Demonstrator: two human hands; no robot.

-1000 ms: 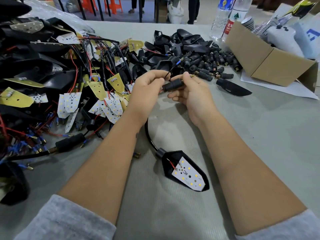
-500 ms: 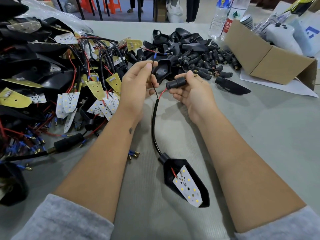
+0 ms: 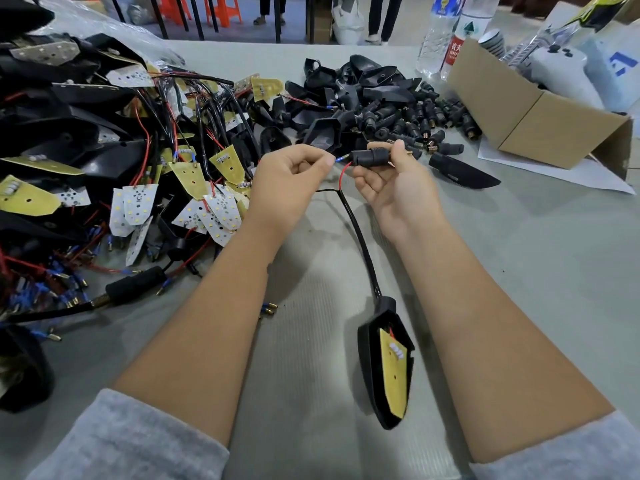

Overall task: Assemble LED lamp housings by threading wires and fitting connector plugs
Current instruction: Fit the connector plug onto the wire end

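My right hand (image 3: 391, 181) grips a black connector plug (image 3: 372, 156) above the table. My left hand (image 3: 287, 181) pinches the blue-tipped wire end (image 3: 338, 159) right at the plug's left opening. A red wire (image 3: 343, 176) loops down from the plug into a black sheathed cable (image 3: 360, 237). The cable runs down to a black lamp housing (image 3: 386, 362) lying between my forearms, its yellow LED board (image 3: 394, 375) facing up.
A heap of housings, LED boards and wires (image 3: 121, 161) fills the left. Loose black housings and connector plugs (image 3: 398, 109) lie at the back centre. A cardboard box (image 3: 540, 112) and water bottles (image 3: 446, 32) stand at the back right. One housing (image 3: 464, 171) lies near the box.
My left hand moved back toward the plug with the wire end. The cable swung right and the lamp housing rolled, so the board's yellow back now shows instead of its white LED side.
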